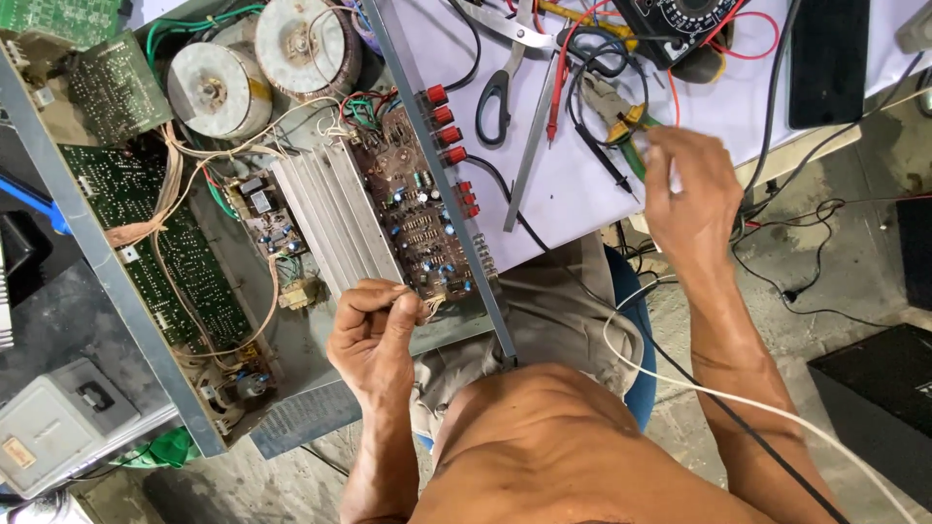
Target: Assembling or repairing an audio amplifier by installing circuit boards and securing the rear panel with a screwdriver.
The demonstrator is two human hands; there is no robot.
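pinching thin wires (427,309) in left hand (374,330) grip beside brown board (413,209); right hand (691,194) closing on green-handled pliers (631,146).

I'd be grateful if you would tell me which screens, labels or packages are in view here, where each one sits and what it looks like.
Multimeter: top edge of the white bench, dark body with a round dial; its screen is cut off.
Black flat panel: top right on the bench, rectangular, plain dark.
Grey box: bottom left, with a small pale orange-edged label.
No packages visible.

Left hand (374,325) fisted; right hand (687,189) reaching, pinching.
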